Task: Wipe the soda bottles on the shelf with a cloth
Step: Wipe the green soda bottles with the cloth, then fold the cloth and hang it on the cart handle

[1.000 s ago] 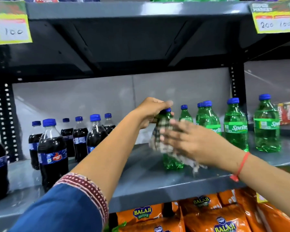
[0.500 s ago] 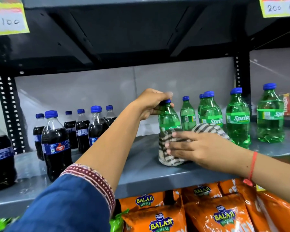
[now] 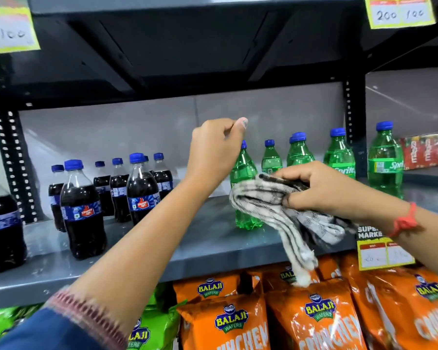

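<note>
A green soda bottle [image 3: 243,173] with a blue cap stands upright on the grey shelf [image 3: 187,248]. My left hand [image 3: 213,150] hovers just left of and above its cap, fingers curled and thumb pinched to them, holding nothing. My right hand [image 3: 321,190] grips a black-and-white striped cloth [image 3: 263,205] in front of the bottle's right side. The cloth's loose end hangs down past the shelf edge. More green Sprite bottles [image 3: 339,160] stand behind and to the right.
Several dark cola bottles [image 3: 82,210] stand at the left of the same shelf. Orange wafer bags [image 3: 314,317] fill the shelf below. A yellow price tag [image 3: 382,251] hangs on the shelf edge. The upper shelf [image 3: 187,46] sits low overhead, with a black upright post [image 3: 354,109] at the right.
My left hand has let go of the bottle's cap and risen above it. My right hand has lifted the cloth off the bottle's base and bunched it, letting its end hang.
</note>
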A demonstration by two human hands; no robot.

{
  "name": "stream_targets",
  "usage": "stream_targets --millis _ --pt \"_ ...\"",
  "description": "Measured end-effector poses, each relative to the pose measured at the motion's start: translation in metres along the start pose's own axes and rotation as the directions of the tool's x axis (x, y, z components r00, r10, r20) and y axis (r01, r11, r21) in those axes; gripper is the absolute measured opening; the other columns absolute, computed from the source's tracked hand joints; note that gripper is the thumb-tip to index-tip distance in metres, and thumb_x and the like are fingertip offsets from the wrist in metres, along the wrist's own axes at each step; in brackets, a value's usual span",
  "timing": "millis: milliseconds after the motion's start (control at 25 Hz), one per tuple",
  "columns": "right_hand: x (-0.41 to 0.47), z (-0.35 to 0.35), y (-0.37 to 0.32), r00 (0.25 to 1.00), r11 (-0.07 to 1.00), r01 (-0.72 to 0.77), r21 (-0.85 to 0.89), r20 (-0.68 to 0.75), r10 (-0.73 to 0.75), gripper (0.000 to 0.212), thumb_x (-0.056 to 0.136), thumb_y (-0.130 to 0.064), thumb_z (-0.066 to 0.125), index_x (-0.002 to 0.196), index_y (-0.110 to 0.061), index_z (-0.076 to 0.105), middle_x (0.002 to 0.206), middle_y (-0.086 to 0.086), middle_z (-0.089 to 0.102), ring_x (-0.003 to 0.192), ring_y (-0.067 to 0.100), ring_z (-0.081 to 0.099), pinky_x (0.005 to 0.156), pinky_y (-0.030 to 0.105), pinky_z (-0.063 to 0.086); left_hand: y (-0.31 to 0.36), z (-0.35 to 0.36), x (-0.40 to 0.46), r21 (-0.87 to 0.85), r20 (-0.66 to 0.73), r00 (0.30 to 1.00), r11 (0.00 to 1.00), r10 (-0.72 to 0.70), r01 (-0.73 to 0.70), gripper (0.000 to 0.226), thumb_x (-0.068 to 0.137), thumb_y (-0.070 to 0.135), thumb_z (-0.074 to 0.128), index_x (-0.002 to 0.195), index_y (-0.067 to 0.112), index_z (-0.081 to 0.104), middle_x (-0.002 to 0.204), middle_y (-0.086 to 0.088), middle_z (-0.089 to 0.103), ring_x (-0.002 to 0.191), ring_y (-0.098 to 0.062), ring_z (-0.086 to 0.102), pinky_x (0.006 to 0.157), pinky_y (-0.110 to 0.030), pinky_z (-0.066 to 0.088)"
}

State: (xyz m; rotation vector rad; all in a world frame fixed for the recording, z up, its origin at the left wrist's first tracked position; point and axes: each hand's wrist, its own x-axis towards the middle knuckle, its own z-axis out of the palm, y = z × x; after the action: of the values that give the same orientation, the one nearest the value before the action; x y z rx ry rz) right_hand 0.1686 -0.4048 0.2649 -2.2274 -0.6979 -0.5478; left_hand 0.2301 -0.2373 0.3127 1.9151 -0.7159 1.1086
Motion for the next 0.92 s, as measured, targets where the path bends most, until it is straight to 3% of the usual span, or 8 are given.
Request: stream_targets --millis 120,200,240,400,480,560,800,920 --pt "-0.009 0.022 -0.016 0.996 0.954 0.062 0.294 -0.078 -0.040 0.047 0.072 0.012 0.060 0.093 -0.030 0.069 0.096 0.004 0.073 0.080 0.012 0.062 0.074 0.027 0.050 0.000 -0.037 -0.041 0.114 0.277 0.935 0.974 -0.220 0.195 0.064 0.076 0.063 0.040 0.064 0.002 0.055 0.061 -0.014 0.060 0.054 -0.022 0.052 0.054 -0.029 0.043" --pt "-0.010 0.045 -0.024 0.996 0.927 0.066 0.370 -0.074 -0.041 0.043 0.073 0.009 0.062 0.092 -0.029 0.070 0.093 0.003 0.074 0.083 0.013 0.062 0.081 0.030 0.049 -0.001 -0.061 -0.061 -0.091 0.569 0.727 0.849 -0.384 0.520 0.038 0.080 0.044 0.052 0.074 0.007 0.057 0.071 -0.018 0.057 0.059 -0.019 0.052 0.050 -0.022 0.045" --pt "-0.011 0.055 -0.028 0.997 0.908 0.073 0.413 -0.049 -0.058 0.038 0.073 0.004 0.066 0.091 -0.030 0.070 0.093 -0.002 0.074 0.086 0.010 0.063 0.083 0.026 0.048 -0.002 -0.068 -0.066 -0.176 0.621 0.675 0.768 -0.399 0.616 0.022 0.082 0.031 0.055 0.082 0.009 0.059 0.072 -0.014 0.056 0.058 -0.017 0.051 0.047 -0.020 0.044" --pt "-0.007 0.092 -0.040 0.992 0.849 0.093 0.520 0.027 -0.125 0.028 0.063 -0.036 0.077 0.090 -0.033 0.068 0.089 -0.020 0.072 0.090 -0.005 0.064 0.083 0.009 0.048 -0.016 -0.090 -0.088 -0.280 0.450 0.745 0.714 -0.493 0.642 0.005 0.076 0.010 0.062 0.073 0.014 0.060 0.055 0.002 0.060 0.040 -0.004 0.051 0.040 -0.015 0.042" --pt "-0.001 0.110 -0.046 0.992 0.824 0.099 0.557 0.006 -0.124 0.015 0.073 -0.015 0.072 0.082 -0.027 0.068 0.076 -0.017 0.072 0.075 -0.005 0.063 0.073 0.007 0.049 -0.018 -0.102 -0.104 -0.255 0.363 0.756 0.722 -0.545 0.643 0.009 0.072 0.011 0.067 0.069 0.015 0.059 0.050 0.005 0.059 0.039 -0.004 0.050 0.041 -0.016 0.040" --pt "0.005 0.126 -0.047 0.997 0.782 0.023 0.623 0.047 -0.067 0.029 0.080 0.006 0.059 0.072 -0.020 0.069 0.059 -0.013 0.070 0.059 -0.003 0.061 0.057 0.008 0.049 -0.019 -0.118 -0.120 -0.230 0.330 0.757 0.730 -0.564 0.644 0.012 0.065 0.015 0.071 0.069 0.016 0.059 0.053 0.004 0.059 0.042 -0.005 0.050 0.041 -0.017 0.040" --pt "0.007 0.151 -0.043 0.928 0.638 -0.229 0.735 0.364 -0.086 0.032 0.084 0.009 0.048 0.073 -0.013 0.067 0.054 -0.006 0.070 0.050 0.001 0.062 0.045 0.012 0.050 -0.003 -0.195 -0.185 -0.013 0.293 0.718 0.748 -0.632 0.664 0.022 0.065 0.008 0.071 0.083 0.014 0.062 0.053 0.005 0.063 0.060 -0.020 0.053 0.057 -0.027 0.037" --pt "0.002 0.177 -0.046 0.846 0.667 -0.278 0.692 0.505 -0.171 0.026 0.082 0.006 0.052 0.076 -0.013 0.068 0.061 -0.004 0.071 0.054 0.005 0.063 0.049 0.016 0.053 0.007 -0.222 -0.226 0.207 0.266 0.678 0.727 -0.686 0.654 0.025 0.064 0.018 0.075 0.087 0.020 0.065 0.060 0.004 0.059 0.063 -0.016 0.051 0.061 -0.025 0.038"
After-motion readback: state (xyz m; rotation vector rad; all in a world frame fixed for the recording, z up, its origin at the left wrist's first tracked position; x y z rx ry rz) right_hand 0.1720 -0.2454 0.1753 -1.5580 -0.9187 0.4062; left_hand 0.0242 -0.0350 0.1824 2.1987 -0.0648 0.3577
